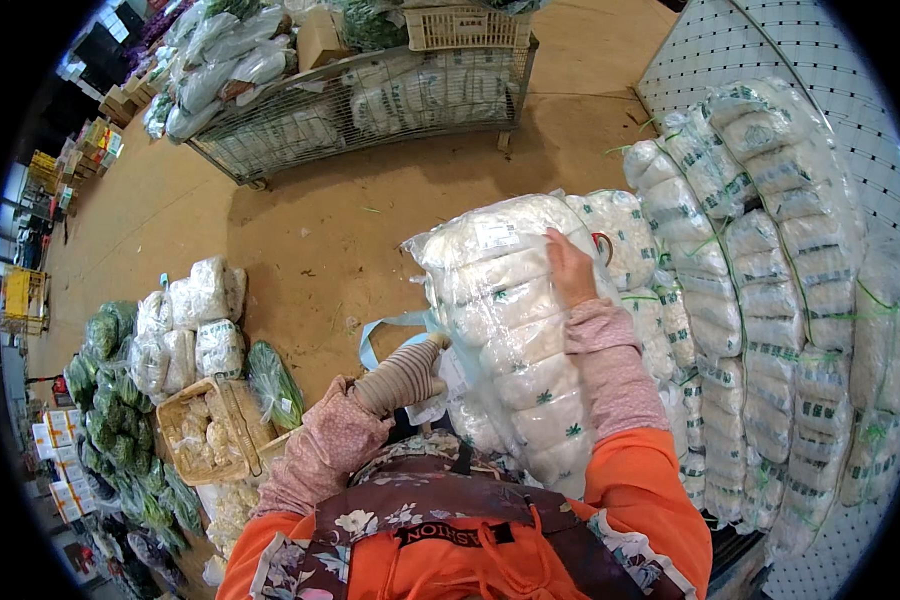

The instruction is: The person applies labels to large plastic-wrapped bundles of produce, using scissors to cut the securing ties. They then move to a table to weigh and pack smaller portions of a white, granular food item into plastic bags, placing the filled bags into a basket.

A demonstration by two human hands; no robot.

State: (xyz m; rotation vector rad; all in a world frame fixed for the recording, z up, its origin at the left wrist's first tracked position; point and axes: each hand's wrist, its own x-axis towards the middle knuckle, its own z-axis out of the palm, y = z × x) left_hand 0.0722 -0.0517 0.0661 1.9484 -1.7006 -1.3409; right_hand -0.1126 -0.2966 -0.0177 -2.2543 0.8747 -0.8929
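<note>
A large clear plastic bag of white packs (pixel 515 300) with small green leaf marks leans in front of me, on the right of centre. My right hand (pixel 570 268) holds its upper right side, thumb on the plastic and the other fingers partly hidden. Beside that hand shows a red loop (pixel 602 247). My left hand (pixel 410 376), in a striped beige glove, is closed at the bag's left side; what it holds is hidden. Next to it are a light blue strap (pixel 375 340) and white papers (pixel 450 375).
Tall stacks of bagged white packs (pixel 760 280) stand at the right, by a dotted white panel (pixel 870 110). A wire mesh cart (pixel 360 105) loaded with bags stands ahead. At left are a yellow basket (pixel 195 430), bagged greens (pixel 115 400) and more white packs (pixel 205 310).
</note>
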